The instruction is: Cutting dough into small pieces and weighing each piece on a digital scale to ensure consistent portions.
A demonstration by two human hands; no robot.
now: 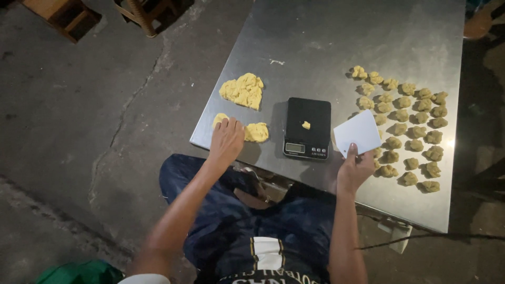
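At the bench's (315, 47) near left corner, the left hand (226, 141) presses, fingers seemingly spread, on a small yellow dough lump (251, 131). The right hand (355, 169) pinches a white plastic scraper (360, 131) beside a black digital scale (307, 128) bearing a dough bit (305, 125). Portioned dough pieces (405, 129) line the right edge.

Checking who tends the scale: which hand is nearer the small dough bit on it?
Right. The right hand holds a white scraper just right of the dough bit; the left hand rests on dough farther left.
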